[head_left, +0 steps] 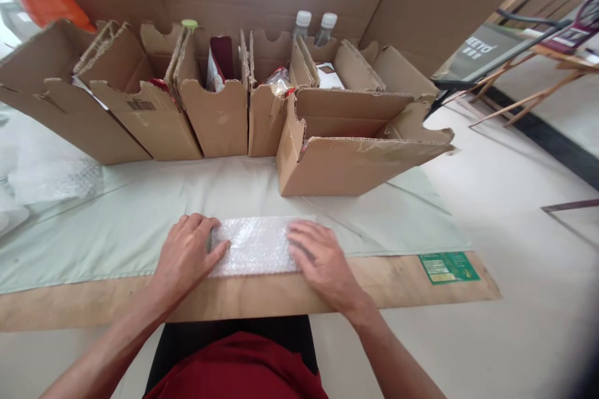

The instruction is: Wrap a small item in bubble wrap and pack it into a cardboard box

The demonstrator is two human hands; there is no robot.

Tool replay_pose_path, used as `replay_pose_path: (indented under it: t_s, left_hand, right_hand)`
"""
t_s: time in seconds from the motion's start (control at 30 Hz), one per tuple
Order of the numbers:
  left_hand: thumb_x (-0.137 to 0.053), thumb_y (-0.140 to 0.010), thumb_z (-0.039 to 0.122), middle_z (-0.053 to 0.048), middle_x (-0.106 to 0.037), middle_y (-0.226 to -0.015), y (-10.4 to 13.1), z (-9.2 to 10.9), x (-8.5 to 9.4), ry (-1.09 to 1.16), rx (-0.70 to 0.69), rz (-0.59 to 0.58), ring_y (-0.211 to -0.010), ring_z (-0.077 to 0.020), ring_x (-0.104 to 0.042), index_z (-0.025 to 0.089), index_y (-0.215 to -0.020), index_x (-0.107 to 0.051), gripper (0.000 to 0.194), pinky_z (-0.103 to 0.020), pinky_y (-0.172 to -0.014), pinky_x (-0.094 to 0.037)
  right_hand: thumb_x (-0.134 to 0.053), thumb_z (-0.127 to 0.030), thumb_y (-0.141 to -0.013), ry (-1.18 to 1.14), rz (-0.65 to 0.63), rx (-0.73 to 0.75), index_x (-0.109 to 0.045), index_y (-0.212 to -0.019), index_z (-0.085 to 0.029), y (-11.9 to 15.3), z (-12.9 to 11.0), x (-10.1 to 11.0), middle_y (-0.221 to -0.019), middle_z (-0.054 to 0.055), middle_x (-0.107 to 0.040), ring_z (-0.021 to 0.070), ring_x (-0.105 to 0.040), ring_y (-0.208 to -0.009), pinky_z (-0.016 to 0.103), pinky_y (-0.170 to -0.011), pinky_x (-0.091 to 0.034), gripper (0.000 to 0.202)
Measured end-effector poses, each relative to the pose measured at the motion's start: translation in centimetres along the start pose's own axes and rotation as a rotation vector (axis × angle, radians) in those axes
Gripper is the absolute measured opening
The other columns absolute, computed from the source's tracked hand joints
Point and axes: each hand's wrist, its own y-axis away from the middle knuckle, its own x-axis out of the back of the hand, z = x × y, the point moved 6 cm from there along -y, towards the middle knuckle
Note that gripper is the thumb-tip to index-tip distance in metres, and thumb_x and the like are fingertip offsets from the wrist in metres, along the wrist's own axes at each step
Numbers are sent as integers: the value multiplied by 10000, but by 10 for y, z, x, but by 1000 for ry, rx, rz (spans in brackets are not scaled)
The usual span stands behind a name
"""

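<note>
A flat, oblong piece of bubble wrap (255,246) lies at the front of the table, partly on the cloth and partly over the bare wood. Whether anything is wrapped inside, I cannot tell. My left hand (189,255) grips its left end, thumb on top and fingers curled at the far corner. At the opposite end, my right hand (322,259) holds the wrap between thumb and bent fingers; those fingers are slightly blurred.
Several open cardboard boxes, including a low wide box (355,165), stand behind the wrap. Loose bubble wrap (56,174) is at the left. Two white-capped bottles (326,28) rise behind the boxes. A green label (449,267) sits on the wooden table edge (393,287).
</note>
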Motion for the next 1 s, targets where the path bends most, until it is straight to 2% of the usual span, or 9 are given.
replay_pose_path:
  t_s: [0.07, 0.17, 0.27, 0.43, 0.57, 0.67, 0.77, 0.87, 1.0]
  left_hand:
    - [-561, -902, 390, -134, -697, -1019, -2, 1, 1, -39, 3, -19, -950, -327, -619, 149, -1086, -699, 333, -471, -861, -524]
    - [-549, -903, 380, -139, -690, -1013, -4, 0, 1, -99, 13, -29, -955, -336, -613, 141, -1106, -684, 341, -471, -843, -518]
    - [-531, -892, 375, -130, -682, -943, -3, 3, -3, -85, -19, -33, -900, -324, -615, 173, -935, -684, 257, -459, -806, -515]
    - [-483, -842, 299, -69, -696, -846, 1, 2, 1, 143, -8, 21, -798, -272, -645, 227, -803, -600, 143, -402, -735, -512]
    - [-489, -861, 318, -33, -727, -849, -18, 0, 22, 213, 74, 77, -774, -252, -680, 240, -942, -628, 180, -361, -703, -506]
    - [-522, -884, 297, -94, -738, -1054, -51, 20, 40, 113, -47, 164, -983, -303, -678, 216, -1116, -646, 276, -429, -861, -509]
    - [-581, -881, 244, -169, -679, -1219, -74, 40, 41, 51, -186, 177, -1152, -363, -614, 143, -1307, -586, 438, -523, -971, -480]
    - [-583, -905, 211, -177, -619, -1327, -53, 47, 38, 142, -325, 199, -1274, -356, -548, 139, -1315, -576, 417, -544, -1057, -452]
    - [-598, -897, 163, -120, -637, -1305, 28, 44, 31, 334, -399, 163, -1322, -307, -524, 228, -1280, -586, 388, -491, -1068, -485]
  right_hand:
    - [-479, -273, -1016, 55, 53, -93, -679, -1222, -228, -4, 18, 12, -1297, 86, -703, 263, -612, -1239, 469, -1037, -453, 290]
    - [-547, -303, -963, 176, -34, -157, -639, -1289, -177, -11, 37, 13, -1400, 154, -633, 332, -568, -1295, 520, -1022, -452, 361]
    - [-579, -248, -908, 174, -107, -163, -679, -1094, -173, -14, 38, 5, -1408, 165, -619, 335, -557, -1307, 507, -1013, -462, 224]
    - [-553, -234, -924, -90, -54, -299, -636, -888, -226, 9, 22, 9, -1046, 63, -746, 234, -681, -967, 388, -855, -512, 91]
    - [-571, -258, -928, -403, -106, -439, -606, -1273, -252, 40, -3, -1, -908, 12, -744, 179, -686, -790, 295, -732, -530, 347]
    - [-572, -213, -904, -539, -107, -423, -443, -1511, -252, 51, -25, -19, -1110, 39, -747, 184, -701, -922, 309, -859, -550, 622]
    - [-542, -227, -931, -548, -89, -434, -442, -1539, -269, 52, -34, -34, -1205, 44, -727, 181, -695, -938, 324, -885, -556, 617]
    - [-510, -260, -970, -563, -68, -452, -480, -1526, -276, 49, -34, -40, -1036, 27, -755, 166, -683, -810, 292, -772, -572, 556]
    - [-530, -317, -970, -626, -83, -463, -658, -1363, -248, 48, -32, -38, -841, 28, -744, 172, -674, -701, 275, -685, -572, 419]
